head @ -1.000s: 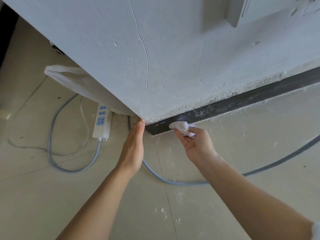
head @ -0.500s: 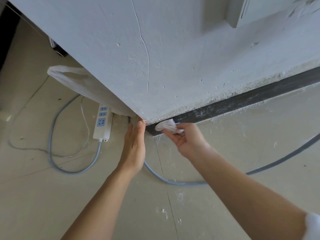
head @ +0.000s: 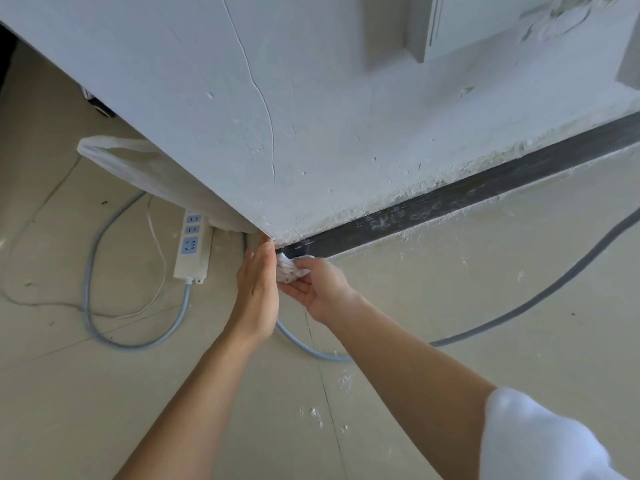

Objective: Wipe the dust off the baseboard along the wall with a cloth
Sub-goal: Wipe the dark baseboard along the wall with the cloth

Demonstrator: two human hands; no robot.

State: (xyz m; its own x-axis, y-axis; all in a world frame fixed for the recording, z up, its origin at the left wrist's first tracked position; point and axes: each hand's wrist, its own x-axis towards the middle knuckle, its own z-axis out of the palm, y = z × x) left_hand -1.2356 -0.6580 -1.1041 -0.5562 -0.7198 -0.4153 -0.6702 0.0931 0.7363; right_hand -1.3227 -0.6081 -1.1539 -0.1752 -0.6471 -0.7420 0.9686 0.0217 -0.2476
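A dark baseboard (head: 467,195) runs along the foot of the white wall, speckled with pale dust. My right hand (head: 318,289) holds a small crumpled white cloth (head: 289,270) against the baseboard's left end, right at the wall corner. My left hand (head: 258,289) lies flat with straight fingers, its fingertips touching the wall corner just beside the cloth. The two hands nearly touch.
A white power strip (head: 192,247) lies on the floor left of the corner, with a grey cable (head: 104,327) looping around. A dark cable (head: 540,299) crosses the floor at right. A white plastic bag (head: 131,164) leans behind the corner. Plaster crumbs dot the tiles.
My right hand slid the cloth leftward along the baseboard to the wall corner. My left hand stayed at the corner.
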